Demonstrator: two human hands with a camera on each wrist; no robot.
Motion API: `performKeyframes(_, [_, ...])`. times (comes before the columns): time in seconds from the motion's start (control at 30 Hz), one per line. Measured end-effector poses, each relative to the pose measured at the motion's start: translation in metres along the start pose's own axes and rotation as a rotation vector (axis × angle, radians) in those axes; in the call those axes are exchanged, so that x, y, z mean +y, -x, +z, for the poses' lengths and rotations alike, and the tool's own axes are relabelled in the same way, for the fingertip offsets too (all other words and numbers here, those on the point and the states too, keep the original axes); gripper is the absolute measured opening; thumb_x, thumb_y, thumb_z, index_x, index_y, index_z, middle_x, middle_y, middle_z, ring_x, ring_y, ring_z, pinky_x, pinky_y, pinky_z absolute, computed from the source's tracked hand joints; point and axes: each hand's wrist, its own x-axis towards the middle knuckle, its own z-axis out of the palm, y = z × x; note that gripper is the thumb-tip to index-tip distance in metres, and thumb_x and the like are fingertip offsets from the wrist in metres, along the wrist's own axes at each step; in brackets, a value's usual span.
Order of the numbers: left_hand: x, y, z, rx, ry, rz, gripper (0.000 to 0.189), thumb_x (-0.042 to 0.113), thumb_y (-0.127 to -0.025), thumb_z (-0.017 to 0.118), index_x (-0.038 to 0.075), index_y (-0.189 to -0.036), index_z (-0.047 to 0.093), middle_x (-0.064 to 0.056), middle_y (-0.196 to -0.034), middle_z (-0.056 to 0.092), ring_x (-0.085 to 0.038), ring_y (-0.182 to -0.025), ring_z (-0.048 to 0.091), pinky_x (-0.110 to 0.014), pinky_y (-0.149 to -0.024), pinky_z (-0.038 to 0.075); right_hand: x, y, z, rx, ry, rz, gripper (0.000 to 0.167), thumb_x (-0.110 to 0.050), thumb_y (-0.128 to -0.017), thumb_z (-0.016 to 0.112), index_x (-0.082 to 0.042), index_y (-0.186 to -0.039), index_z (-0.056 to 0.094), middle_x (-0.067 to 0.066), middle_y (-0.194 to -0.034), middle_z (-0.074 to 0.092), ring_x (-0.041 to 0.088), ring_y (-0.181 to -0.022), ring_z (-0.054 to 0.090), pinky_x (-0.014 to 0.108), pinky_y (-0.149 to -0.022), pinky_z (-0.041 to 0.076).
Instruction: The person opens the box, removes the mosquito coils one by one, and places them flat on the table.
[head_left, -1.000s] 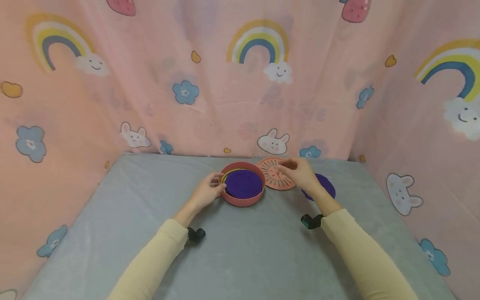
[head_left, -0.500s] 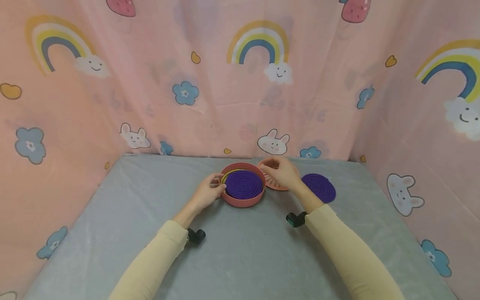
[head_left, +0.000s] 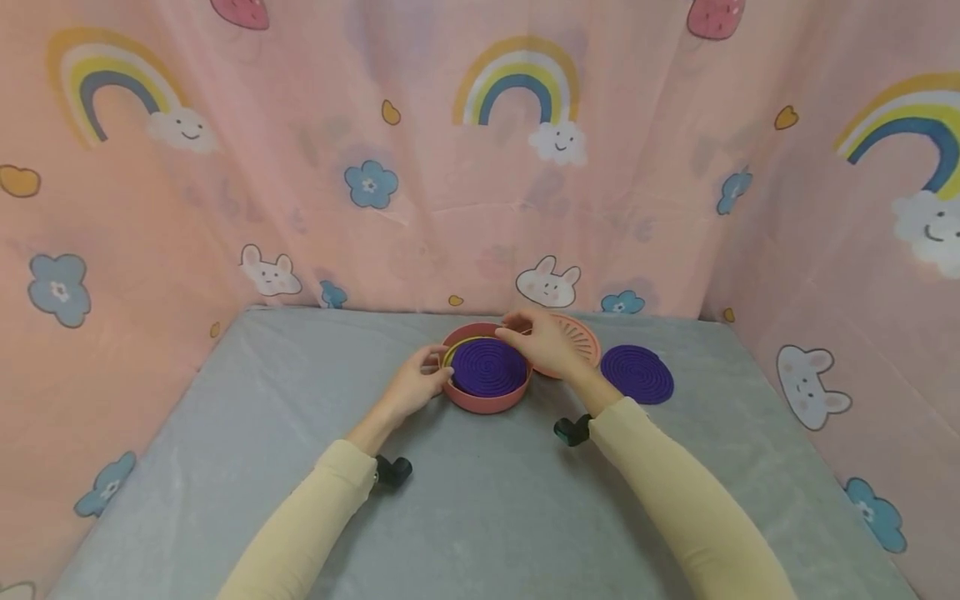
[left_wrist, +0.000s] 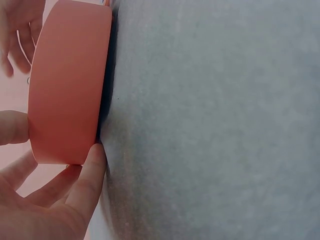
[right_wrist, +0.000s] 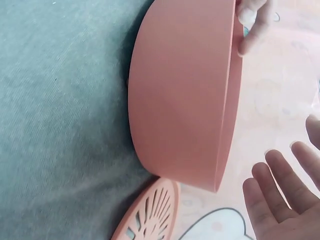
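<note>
Gripping the left side of the pink box (head_left: 487,406) was the left hand (head_left: 412,386). A purple coil (head_left: 489,369) lay inside the box, a second coil (head_left: 637,375) right of it. The right hand (head_left: 543,342), loose-fingered and holding nothing, hovered by the box's far-right rim; a slotted disc (head_left: 582,340) lay just right of the box.

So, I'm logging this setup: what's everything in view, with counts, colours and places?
Round box: 1, coral, on the table
Spiral disc: 1, purple, inside the box
Curved piece: 1, yellow, in the box, mostly hidden
Slotted disc: 1, orange-pink, right of the box
Second spiral disc: 1, purple, right of the slotted disc
Table: 1, grey, beneath the box
Printed cloth: count unclear, pink, behind and beside the table
Sleeves: 2, cream, bottom of the head view
Wrist devices: 2, black, one by each sleeve
Left hand: 1, gripping the box's left side
Right hand: 1, near the box's right rim, holding nothing
</note>
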Motion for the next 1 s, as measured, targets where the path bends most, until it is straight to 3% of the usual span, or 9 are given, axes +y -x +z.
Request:
performKeyframes(0.4, [-0.004,-0.001,0.001,-0.005,0.02,0.001,0.044,0.017,-0.1,0.066,0.012,-0.143,0.055,-0.021,-0.144,0.051,-0.034,-0.13,0.055,-0.037,-0.091,0.058,0.002,-0.016,0.023,-0.044,0.109,-0.007,0.041,-0.035,-0.099,0.067,-0.009,-0.13,0.065,0.011,-0.123,0.068,0.03,-0.119,0.061,0.05,-0.104,0.048])
performKeyframes(0.73, [-0.007,-0.001,0.002,-0.002,0.04,0.005,0.043,0.017,-0.1,0.066,0.012,-0.142,0.056,-0.021,-0.142,0.052,-0.034,-0.13,0.056,-0.036,-0.091,0.058,0.003,-0.024,0.039,-0.096,0.148,-0.038,0.04,-0.032,-0.099,0.067,-0.007,-0.13,0.063,0.013,-0.129,0.064,0.03,-0.123,0.059,0.05,-0.106,0.047])
performKeyframes(1.0, [-0.006,-0.003,0.0,-0.006,0.04,0.007,0.044,0.019,-0.1,0.066,0.013,-0.143,0.055,-0.021,-0.144,0.051,-0.035,-0.131,0.054,-0.038,-0.093,0.057,0.004,-0.03,0.047,-0.124,0.197,-0.013,0.046,-0.033,-0.1,0.066,-0.007,-0.136,0.06,0.014,-0.136,0.061,0.031,-0.128,0.055,0.051,-0.108,0.044])
